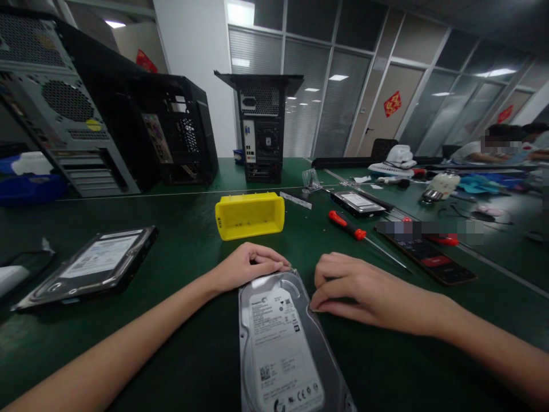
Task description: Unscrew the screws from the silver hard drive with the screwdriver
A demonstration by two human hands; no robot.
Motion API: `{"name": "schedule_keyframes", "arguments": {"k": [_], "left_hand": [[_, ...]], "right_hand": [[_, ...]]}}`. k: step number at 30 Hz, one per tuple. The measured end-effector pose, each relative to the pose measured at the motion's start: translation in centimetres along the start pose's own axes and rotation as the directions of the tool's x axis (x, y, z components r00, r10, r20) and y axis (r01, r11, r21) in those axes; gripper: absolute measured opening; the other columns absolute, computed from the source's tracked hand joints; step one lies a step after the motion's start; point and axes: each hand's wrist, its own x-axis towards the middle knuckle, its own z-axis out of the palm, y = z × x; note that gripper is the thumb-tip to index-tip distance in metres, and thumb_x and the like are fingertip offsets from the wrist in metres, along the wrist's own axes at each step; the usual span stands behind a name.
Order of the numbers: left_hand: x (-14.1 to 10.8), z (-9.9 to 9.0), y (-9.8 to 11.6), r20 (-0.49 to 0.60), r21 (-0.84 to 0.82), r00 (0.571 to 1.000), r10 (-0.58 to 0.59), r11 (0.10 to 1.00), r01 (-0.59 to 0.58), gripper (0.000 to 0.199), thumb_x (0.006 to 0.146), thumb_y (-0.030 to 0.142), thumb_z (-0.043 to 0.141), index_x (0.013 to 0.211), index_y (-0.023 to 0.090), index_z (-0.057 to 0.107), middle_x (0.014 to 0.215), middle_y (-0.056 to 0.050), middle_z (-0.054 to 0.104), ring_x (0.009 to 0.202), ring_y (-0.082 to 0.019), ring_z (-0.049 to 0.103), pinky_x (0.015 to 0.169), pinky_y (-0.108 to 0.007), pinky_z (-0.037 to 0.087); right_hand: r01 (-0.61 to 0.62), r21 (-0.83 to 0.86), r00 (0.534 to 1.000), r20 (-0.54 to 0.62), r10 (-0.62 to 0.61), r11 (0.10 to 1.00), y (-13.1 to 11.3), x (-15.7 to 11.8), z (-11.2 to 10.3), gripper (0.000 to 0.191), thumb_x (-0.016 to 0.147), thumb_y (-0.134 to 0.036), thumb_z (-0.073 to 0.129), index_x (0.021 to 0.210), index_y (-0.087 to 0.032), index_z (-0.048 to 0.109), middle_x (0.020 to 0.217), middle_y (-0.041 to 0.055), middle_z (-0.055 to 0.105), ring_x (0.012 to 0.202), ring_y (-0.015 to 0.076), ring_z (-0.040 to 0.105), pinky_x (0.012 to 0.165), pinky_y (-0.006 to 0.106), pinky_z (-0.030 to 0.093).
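Observation:
A silver hard drive [283,343] with a white label lies on the green table [184,332], directly in front of me. At its far edge rests my left hand [251,266], fingers bent and pressed together near the far right corner; anything small between the fingertips is hidden. My right hand [349,286] is beside the drive's right edge, its fingers curled and the thumb and fingertips closed together at that edge. Whether they pinch something small cannot be made out. Beyond my left hand sits a yellow bin [251,216], its open side facing me.
A second hard drive [96,263] lies left, a third [358,203] back right. A red screwdriver [349,226] and a phone [429,254] lie right. Computer cases [262,131] stand behind, with a large one [72,109] at left. People [493,146] sit far right.

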Motion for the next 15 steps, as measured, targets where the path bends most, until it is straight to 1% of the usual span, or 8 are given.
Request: {"name": "schedule_keyframes", "arguments": {"k": [4, 10, 15], "left_hand": [[0.05, -0.04, -0.06, 0.0, 0.001, 1.0, 0.005, 1.0, -0.005, 0.029, 0.081, 0.034, 0.058, 0.101, 0.015, 0.068, 0.096, -0.008, 0.07, 0.083, -0.022, 0.064, 0.066, -0.026, 0.048], [0.09, -0.13, -0.33, 0.022, 0.004, 0.999, 0.03, 1.0, -0.03, 0.028, 0.083, 0.033, 0.057, 0.102, 0.015, 0.067, 0.098, -0.009, 0.069, 0.085, -0.02, 0.064, 0.068, -0.026, 0.048], [0.09, -0.15, -0.33, 0.018, 0.013, 0.999, 0.034, 0.999, -0.034, 0.028, 0.083, 0.032, 0.058, 0.102, 0.014, 0.067, 0.097, -0.009, 0.07, 0.084, -0.02, 0.064, 0.067, -0.026, 0.048]], "right_hand": [[0.017, -0.041, 1.0, -0.019, -0.018, 0.999, -0.14, -0.06, 0.05, 0.021, 0.09, -0.03, 0.044, 0.096, -0.025, 0.063, 0.091, 0.001, 0.054, 0.087, 0.0115, 0.045, 0.075, 0.026, 0.033], [0.039, -0.12, 0.999, -0.024, -0.042, 0.992, -0.38, -0.09, 0.09, 0.024, 0.092, -0.029, 0.039, 0.094, -0.023, 0.062, 0.09, 0.001, 0.054, 0.086, 0.0117, 0.043, 0.074, 0.027, 0.03], [0.117, -0.212, 0.991, -0.043, -0.129, 0.97, -0.62, -0.21, 0.32, 0.023, 0.093, -0.026, 0.039, 0.094, -0.022, 0.061, 0.089, 0.0003, 0.054, 0.083, 0.0114, 0.041, 0.07, 0.027, 0.026]]}}
